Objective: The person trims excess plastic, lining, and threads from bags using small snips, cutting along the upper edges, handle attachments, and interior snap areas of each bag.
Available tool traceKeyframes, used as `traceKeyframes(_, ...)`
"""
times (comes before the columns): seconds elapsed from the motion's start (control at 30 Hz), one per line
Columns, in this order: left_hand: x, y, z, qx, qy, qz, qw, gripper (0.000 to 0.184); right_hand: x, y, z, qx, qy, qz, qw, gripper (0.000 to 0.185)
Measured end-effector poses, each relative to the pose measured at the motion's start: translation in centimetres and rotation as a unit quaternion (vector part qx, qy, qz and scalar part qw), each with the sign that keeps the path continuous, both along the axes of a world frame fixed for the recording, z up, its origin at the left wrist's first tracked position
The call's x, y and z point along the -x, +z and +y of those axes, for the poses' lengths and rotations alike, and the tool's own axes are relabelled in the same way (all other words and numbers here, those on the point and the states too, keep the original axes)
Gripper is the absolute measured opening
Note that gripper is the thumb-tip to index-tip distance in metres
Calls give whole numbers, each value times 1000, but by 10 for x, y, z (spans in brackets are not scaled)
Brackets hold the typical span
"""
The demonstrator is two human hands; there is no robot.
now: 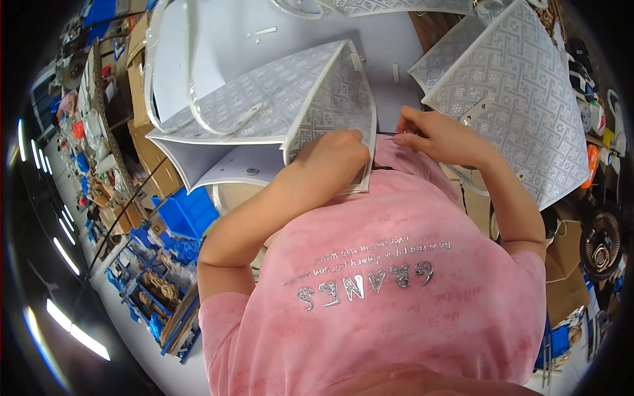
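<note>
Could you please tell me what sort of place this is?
Probably a workshop that makes or finishes bags: patterned bag pieces surround the person, with a blue bin and a cardboard box nearby.

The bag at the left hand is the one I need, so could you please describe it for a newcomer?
Start from the pink shirt filling the lower middle. Just above it, the left hand touches a grey-patterned bag with white edging. Unlike the similar bag on the right, it gapes open, showing a plain lining with a round stud.
</note>
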State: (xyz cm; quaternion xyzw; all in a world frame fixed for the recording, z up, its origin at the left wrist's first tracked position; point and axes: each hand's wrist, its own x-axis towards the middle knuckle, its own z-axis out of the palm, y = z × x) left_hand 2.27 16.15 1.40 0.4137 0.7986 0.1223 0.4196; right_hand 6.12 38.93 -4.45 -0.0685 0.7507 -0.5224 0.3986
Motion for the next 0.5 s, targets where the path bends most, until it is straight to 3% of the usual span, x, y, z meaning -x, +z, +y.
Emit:
traceKeyframes(0.1,0,-9,-5,-82,3,44,996,6,1,1,4,6,1,5,1000,22)
traceKeyframes(0.27,1,-10,2,-61,-33,90,994,7,8,4,3,21,21,-12,999,22)
traceKeyframes(0.5,1,-9,-2,-79,31,114,990,9,16,2,-10,71,65,-35,995,23)
